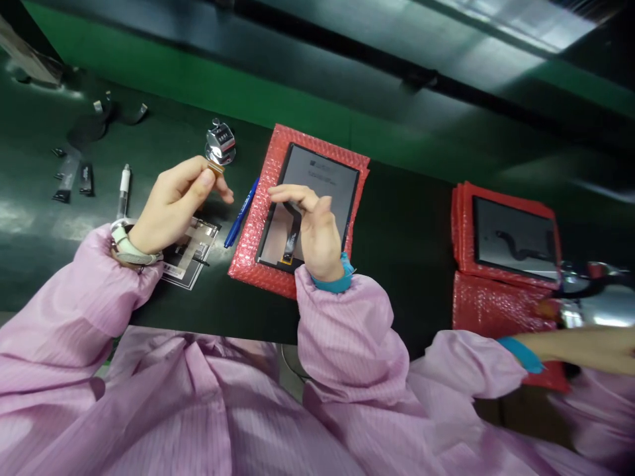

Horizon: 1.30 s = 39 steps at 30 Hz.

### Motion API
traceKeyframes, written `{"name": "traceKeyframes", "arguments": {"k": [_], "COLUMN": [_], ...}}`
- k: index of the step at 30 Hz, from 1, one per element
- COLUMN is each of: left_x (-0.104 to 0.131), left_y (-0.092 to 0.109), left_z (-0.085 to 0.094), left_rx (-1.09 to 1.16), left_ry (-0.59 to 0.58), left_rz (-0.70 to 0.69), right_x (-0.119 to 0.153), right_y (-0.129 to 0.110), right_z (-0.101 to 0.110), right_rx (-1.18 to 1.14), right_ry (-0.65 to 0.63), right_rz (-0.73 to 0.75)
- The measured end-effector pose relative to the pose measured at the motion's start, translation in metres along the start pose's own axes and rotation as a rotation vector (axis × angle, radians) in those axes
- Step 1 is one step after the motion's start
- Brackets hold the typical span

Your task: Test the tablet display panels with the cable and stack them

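My left hand [171,205] is closed in a pinch beside the tally counter. Between thumb and forefinger shows the gold-coloured end of a flex cable [215,168]; the rest of it is hidden by my fingers. My right hand [320,235] is open, its fingers stretched over a grey display panel [327,178] with nothing visible in them. That panel lies face down on a red bubble-wrap bag [268,158]. A black ribbon cable [294,231] runs down the panel's back, partly behind my fingers.
A chrome tally counter [221,142], blue marker [242,215], white pen [124,192] and printed card [198,248] lie nearby. Black flex cables [92,129] rest far left. At right, another panel [516,238] tops red bags [464,225], near a co-worker's arm [580,350].
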State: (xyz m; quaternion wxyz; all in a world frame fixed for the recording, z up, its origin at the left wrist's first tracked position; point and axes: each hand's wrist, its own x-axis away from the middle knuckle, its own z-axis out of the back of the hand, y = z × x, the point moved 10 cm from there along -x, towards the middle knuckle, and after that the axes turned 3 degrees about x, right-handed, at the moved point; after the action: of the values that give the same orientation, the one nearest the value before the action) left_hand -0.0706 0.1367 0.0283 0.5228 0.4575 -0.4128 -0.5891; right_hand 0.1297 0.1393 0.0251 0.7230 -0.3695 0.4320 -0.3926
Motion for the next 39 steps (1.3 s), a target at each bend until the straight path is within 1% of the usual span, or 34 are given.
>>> {"name": "traceKeyframes", "arguments": {"k": [3,6,9,11,16,19,23,27,33,36,39], "left_x": [0.002,0.004,0.008,0.010,0.015,0.017,0.018,0.017,0.017,0.018,0.020], "left_y": [0.013,0.020,0.021,0.018,0.014,0.014,0.018,0.016,0.016,0.017,0.021], "left_z": [-0.018,-0.031,-0.045,-0.052,-0.062,-0.064,-0.064,-0.064,-0.066,-0.065,-0.066], "left_rx": [-0.151,-0.257,-0.295,-0.303,-0.284,-0.256,-0.230,-0.214,-0.219,-0.241,-0.274], "left_ry": [-0.170,-0.295,-0.411,-0.456,-0.508,-0.517,-0.516,-0.508,-0.521,-0.527,-0.540], "left_rz": [-0.091,-0.147,-0.174,-0.162,-0.147,-0.147,-0.177,-0.130,-0.117,-0.155,-0.246], "right_x": [0.001,0.002,0.004,0.005,0.008,0.010,0.010,0.010,0.010,0.010,0.010], "right_y": [-0.012,-0.019,-0.025,-0.028,-0.032,-0.034,-0.037,-0.040,-0.038,-0.039,-0.040], "right_z": [-0.007,-0.012,-0.015,-0.018,-0.027,-0.029,-0.026,-0.022,-0.028,-0.026,-0.024], "right_rx": [0.095,0.191,0.230,0.249,0.288,0.284,0.273,0.260,0.307,0.303,0.316], "right_ry": [-0.079,-0.133,-0.154,-0.178,-0.243,-0.262,-0.247,-0.203,-0.231,-0.212,-0.198], "right_rz": [0.101,0.161,0.200,0.205,0.213,0.221,0.215,0.223,0.212,0.225,0.243]}}
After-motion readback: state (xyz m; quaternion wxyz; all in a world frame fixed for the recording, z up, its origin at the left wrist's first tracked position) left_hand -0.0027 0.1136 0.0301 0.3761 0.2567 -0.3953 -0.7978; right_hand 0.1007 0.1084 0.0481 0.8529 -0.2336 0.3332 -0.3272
